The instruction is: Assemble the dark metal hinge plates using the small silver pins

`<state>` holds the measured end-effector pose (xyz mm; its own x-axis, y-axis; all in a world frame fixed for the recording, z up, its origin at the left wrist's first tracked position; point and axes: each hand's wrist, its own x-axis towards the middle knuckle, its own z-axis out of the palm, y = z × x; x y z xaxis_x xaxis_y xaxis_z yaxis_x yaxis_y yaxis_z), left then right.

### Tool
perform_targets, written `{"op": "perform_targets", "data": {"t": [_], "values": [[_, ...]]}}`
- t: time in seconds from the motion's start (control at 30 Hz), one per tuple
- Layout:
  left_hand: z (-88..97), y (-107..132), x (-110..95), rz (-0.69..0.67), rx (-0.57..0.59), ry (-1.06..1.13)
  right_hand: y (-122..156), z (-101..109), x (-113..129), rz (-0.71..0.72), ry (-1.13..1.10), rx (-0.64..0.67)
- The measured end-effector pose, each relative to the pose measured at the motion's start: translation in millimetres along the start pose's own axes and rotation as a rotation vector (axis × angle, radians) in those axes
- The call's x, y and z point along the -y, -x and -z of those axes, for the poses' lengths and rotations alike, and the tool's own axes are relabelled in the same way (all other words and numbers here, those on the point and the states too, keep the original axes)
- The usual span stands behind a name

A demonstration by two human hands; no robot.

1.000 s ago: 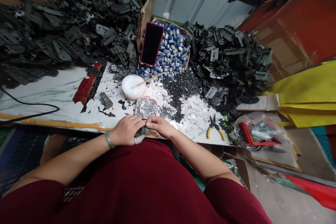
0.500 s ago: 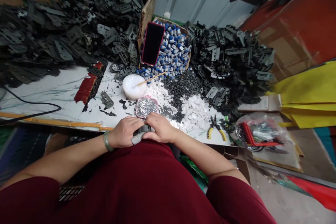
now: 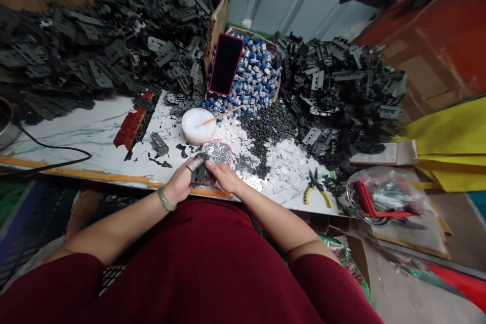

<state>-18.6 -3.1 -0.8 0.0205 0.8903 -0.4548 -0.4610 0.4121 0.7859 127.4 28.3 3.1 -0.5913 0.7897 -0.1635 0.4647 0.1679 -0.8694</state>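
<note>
My left hand [image 3: 181,184] is closed round a small dark plastic part [image 3: 198,174], with a grey wrap on the fingertip above it. My right hand [image 3: 224,177] pinches at the same part from the right. Both hands sit at the near edge of the white worktable [image 3: 79,129], over my red clothing. Just beyond the fingers stands a pink dish of small silver pins [image 3: 217,151]. Behind it is a white bowl [image 3: 195,125] with a thin stick resting in it.
Large heaps of dark plastic parts lie at the left [image 3: 94,55] and right [image 3: 341,91]. A phone [image 3: 226,64] leans on a box of blue-and-white pieces [image 3: 256,78]. Small grey [image 3: 266,126] and white bits [image 3: 288,162], yellow-handled pliers [image 3: 318,190] and a plastic bag [image 3: 379,197] lie to the right.
Both hands have lifted the dark part from my lap edge up and forward toward the pin dish. The left hand has turned so its wrapped finger points up.
</note>
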Motion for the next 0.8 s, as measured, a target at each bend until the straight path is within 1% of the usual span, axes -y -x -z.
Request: {"op": "perform_targets", "data": {"t": [0.03, 0.07, 0.1, 0.13, 0.17, 0.2, 0.23, 0.27, 0.33, 0.4, 0.47, 0.53, 0.57, 0.6, 0.63, 0.67, 0.7, 0.73, 0.8], "values": [[2.2, -2, -1, 0.126, 0.004, 0.068, -1, 4, 0, 0.031, 0.064, -0.053], [4.6, -3, -2, 0.233, 0.008, 0.121, -2, 7, 1, 0.098, 0.144, -0.125], [7.0, -4, -2, 0.309, 0.005, 0.163, -1, 9, 2, 0.198, 0.23, -0.192], [8.9, -4, -3, 0.352, -0.004, 0.198, 0, 10, 4, 0.317, 0.315, -0.229], [9.9, -5, -2, 0.368, -0.015, 0.227, 1, 9, 5, 0.436, 0.395, -0.23], [10.0, -5, -1, 0.363, -0.023, 0.246, 2, 7, 6, 0.536, 0.469, -0.205], [9.0, -6, 1, 0.341, -0.029, 0.25, 3, 4, 7, 0.605, 0.54, -0.173], [7.3, -7, 4, 0.311, -0.033, 0.241, 3, -1, 7, 0.64, 0.604, -0.152], [3.4, -8, 10, 0.253, -0.038, 0.203, 2, -9, 5, 0.656, 0.693, -0.156], [3.5, -9, 12, 0.2, -0.052, 0.159, -2, -17, 3, 0.674, 0.724, -0.179], [13.1, -7, 6, 0.153, -0.079, 0.135, -5, -22, 1, 0.713, 0.722, -0.188], [35.0, -2, -11, 0.08, -0.065, -0.036, -6, -23, 0, 0.744, 0.702, -0.179], [49.6, 1, -22, 0.017, -0.018, -0.293, -6, -22, -1, 0.739, 0.686, -0.177], [65.5, 4, -36, 0.006, 0.094, -0.623, -6, -20, -3, 0.711, 0.669, -0.178], [81.3, 7, -50, 0.016, 0.167, -0.928, -6, -17, -5, 0.665, 0.649, -0.182], [95.7, 9, -63, 0.037, 0.211, -1.199, -6, -13, -8, 0.608, 0.629, -0.191], [107.6, 9, -76, 0.034, 0.211, -1.421, -7, -10, -12, 0.548, 0.611, -0.201], [116.4, 8, -86, -0.005, 0.196, -1.594, -7, -7, -15, 0.495, 0.596, -0.211], [123.8, -1, -99, -0.189, 0.146, -1.806, -8, -2, -20, 0.427, 0.571, -0.222]]}}
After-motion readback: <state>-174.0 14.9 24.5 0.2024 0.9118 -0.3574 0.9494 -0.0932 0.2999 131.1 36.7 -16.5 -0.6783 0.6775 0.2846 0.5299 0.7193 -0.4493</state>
